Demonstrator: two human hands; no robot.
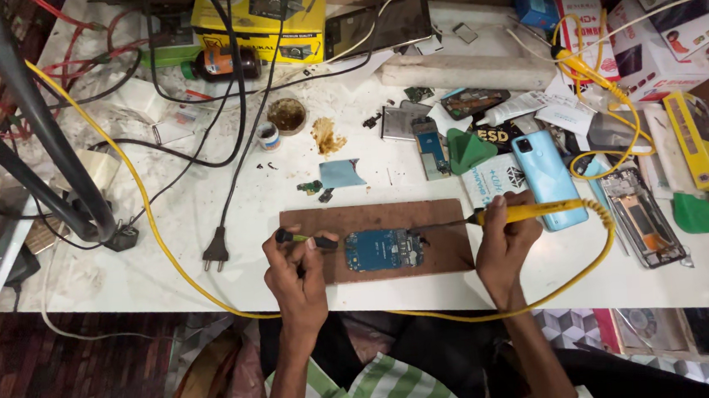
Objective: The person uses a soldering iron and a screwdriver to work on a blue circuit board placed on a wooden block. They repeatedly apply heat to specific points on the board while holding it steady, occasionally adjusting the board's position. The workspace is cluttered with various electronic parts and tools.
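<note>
A blue phone circuit board (pixel 381 249) lies on a brown wooden board (pixel 446 255) near the table's front edge. My left hand (pixel 295 271) grips a thin dark tool with a yellow-green tip (pixel 306 240), pointed at the board's left end. Closed around a yellow soldering iron (pixel 530 210), my right hand (pixel 503 243) keeps the dark tip at the circuit board's right end. The iron's yellow cable (pixel 604 260) loops down past the table edge.
A light blue phone back (pixel 548 179), an opened phone frame (pixel 645 218), small parts, a green wedge (pixel 466 150) and boxes crowd the right side. Black cables, a plug (pixel 215 250), a flux tin (pixel 287 114) and a yellow box (pixel 262 14) lie at left and back.
</note>
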